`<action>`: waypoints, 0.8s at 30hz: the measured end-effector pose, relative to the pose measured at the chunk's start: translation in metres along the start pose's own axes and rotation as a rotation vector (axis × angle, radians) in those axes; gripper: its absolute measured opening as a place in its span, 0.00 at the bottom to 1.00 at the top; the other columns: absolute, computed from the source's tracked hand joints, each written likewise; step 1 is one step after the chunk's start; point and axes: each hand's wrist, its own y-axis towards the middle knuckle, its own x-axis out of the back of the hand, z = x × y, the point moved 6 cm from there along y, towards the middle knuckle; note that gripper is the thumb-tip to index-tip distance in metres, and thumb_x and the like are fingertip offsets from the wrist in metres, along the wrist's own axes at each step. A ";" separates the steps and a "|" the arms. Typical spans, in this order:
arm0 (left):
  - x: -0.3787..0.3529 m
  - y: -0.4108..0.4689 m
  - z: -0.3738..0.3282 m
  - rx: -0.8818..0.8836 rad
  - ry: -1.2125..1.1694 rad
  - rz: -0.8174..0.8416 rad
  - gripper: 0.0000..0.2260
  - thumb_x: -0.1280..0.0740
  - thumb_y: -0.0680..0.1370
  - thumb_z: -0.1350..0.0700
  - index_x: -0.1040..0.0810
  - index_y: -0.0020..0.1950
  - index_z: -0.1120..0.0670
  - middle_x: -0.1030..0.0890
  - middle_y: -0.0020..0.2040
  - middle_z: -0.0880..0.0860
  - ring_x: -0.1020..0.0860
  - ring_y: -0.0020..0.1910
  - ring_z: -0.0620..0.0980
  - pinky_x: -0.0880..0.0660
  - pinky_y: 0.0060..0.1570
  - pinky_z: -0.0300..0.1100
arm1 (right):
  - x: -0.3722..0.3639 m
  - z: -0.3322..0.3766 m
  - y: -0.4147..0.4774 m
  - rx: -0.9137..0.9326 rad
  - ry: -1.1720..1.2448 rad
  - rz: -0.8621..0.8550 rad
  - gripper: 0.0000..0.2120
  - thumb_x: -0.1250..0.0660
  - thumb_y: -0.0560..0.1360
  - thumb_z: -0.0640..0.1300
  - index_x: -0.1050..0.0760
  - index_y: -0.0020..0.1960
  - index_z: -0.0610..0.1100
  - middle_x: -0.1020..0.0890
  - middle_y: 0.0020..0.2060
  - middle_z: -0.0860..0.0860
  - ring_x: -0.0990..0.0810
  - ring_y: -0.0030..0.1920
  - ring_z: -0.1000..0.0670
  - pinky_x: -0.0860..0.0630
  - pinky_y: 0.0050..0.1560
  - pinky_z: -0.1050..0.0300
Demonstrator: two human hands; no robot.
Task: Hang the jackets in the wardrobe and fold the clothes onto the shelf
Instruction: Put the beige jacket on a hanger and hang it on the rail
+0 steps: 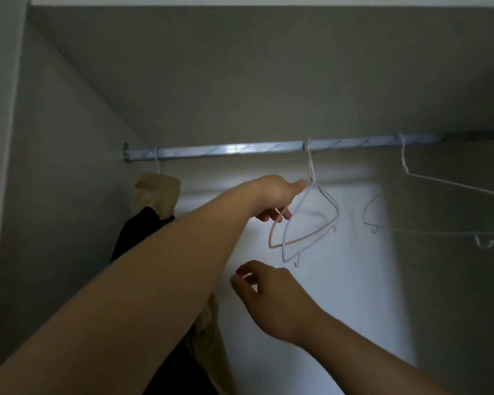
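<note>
we see a pale rail (240, 149) running across, fixed at its left end by a small bracket (126, 153). four wire hangers hook over this rail. near its middle a pink hanger (270, 238) and a blue hanger (284, 246) hang together, their hooks touching, both turned edge-on to us. further right along the rail a white hanger (439, 182) hangs more face-on, a small hook at its lower corner. close to the rail's left end we see only the thin hook (157, 163) of the fourth. below the rail's middle, a bright patch (311, 303) lights the back wall.
</note>
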 end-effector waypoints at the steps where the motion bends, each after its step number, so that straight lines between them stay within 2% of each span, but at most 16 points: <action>1: -0.012 0.005 -0.005 -0.010 -0.021 -0.030 0.24 0.43 0.82 0.40 0.22 0.54 0.60 0.16 0.43 0.54 0.25 0.29 0.48 0.31 0.27 0.36 | 0.004 -0.007 -0.005 -0.021 0.000 0.006 0.20 0.44 0.81 0.63 0.28 0.68 0.56 0.19 0.61 0.56 0.20 0.56 0.55 0.25 0.54 0.63; 4: -0.033 0.020 -0.014 -0.019 -0.175 -0.168 0.13 0.38 0.82 0.54 0.23 0.45 0.62 0.18 0.42 0.59 0.25 0.32 0.53 0.31 0.28 0.38 | 0.016 -0.027 -0.019 -0.083 -0.020 0.009 0.21 0.42 0.80 0.64 0.33 0.70 0.58 0.21 0.64 0.55 0.21 0.59 0.53 0.26 0.59 0.59; 7: -0.042 0.026 -0.018 0.018 -0.436 -0.261 0.03 0.37 0.79 0.60 0.25 0.48 0.59 0.24 0.42 0.58 0.26 0.38 0.55 0.28 0.35 0.43 | 0.029 -0.044 -0.029 -0.136 -0.076 -0.017 0.22 0.42 0.80 0.63 0.37 0.72 0.59 0.23 0.65 0.55 0.22 0.60 0.53 0.26 0.59 0.59; 10: -0.041 0.027 -0.022 0.040 -0.616 -0.342 0.01 0.36 0.78 0.61 0.26 0.47 0.58 0.26 0.43 0.57 0.27 0.39 0.55 0.27 0.40 0.45 | 0.041 -0.056 -0.032 -0.178 -0.098 -0.073 0.23 0.41 0.80 0.62 0.40 0.72 0.58 0.22 0.63 0.54 0.21 0.55 0.54 0.25 0.56 0.60; 13: -0.034 0.026 -0.024 0.043 -0.643 -0.425 0.09 0.39 0.77 0.67 0.31 0.37 0.59 0.31 0.34 0.55 0.32 0.31 0.53 0.34 0.32 0.39 | 0.052 -0.065 -0.030 -0.206 -0.093 -0.147 0.23 0.41 0.80 0.60 0.39 0.73 0.56 0.20 0.57 0.55 0.23 0.47 0.57 0.28 0.49 0.64; 15: -0.028 0.022 -0.022 0.044 -0.709 -0.517 0.13 0.39 0.78 0.66 0.34 0.33 0.58 0.32 0.31 0.53 0.34 0.28 0.52 0.38 0.28 0.37 | 0.055 -0.071 -0.028 -0.229 -0.058 -0.159 0.22 0.40 0.81 0.59 0.38 0.72 0.56 0.18 0.55 0.53 0.22 0.42 0.58 0.29 0.42 0.69; 16: -0.027 0.019 -0.021 0.040 -0.736 -0.542 0.14 0.38 0.78 0.65 0.34 0.33 0.57 0.32 0.31 0.53 0.33 0.28 0.51 0.38 0.28 0.38 | 0.055 -0.073 -0.027 -0.239 -0.039 -0.152 0.21 0.40 0.80 0.59 0.38 0.71 0.56 0.17 0.55 0.52 0.20 0.41 0.58 0.28 0.41 0.70; 19: -0.038 0.010 -0.011 0.066 -0.791 -0.546 0.11 0.38 0.78 0.66 0.31 0.36 0.57 0.30 0.33 0.53 0.29 0.30 0.51 0.34 0.29 0.40 | 0.048 -0.082 -0.030 -0.271 0.032 -0.080 0.22 0.39 0.80 0.60 0.35 0.71 0.56 0.19 0.60 0.53 0.17 0.48 0.55 0.22 0.46 0.65; 22: -0.048 -0.008 0.011 0.079 -0.984 -0.541 0.11 0.38 0.80 0.64 0.29 0.37 0.56 0.33 0.29 0.52 0.35 0.23 0.49 0.38 0.26 0.38 | 0.039 -0.093 -0.038 -0.299 0.059 -0.002 0.21 0.38 0.79 0.60 0.32 0.70 0.55 0.20 0.62 0.53 0.17 0.47 0.54 0.22 0.45 0.65; 24: -0.055 -0.029 0.031 0.089 -1.121 -0.574 0.07 0.36 0.80 0.61 0.24 0.41 0.56 0.30 0.30 0.50 0.36 0.21 0.46 0.38 0.25 0.37 | 0.032 -0.102 -0.048 -0.324 0.058 0.043 0.21 0.37 0.79 0.58 0.32 0.70 0.54 0.20 0.60 0.53 0.16 0.46 0.54 0.22 0.43 0.64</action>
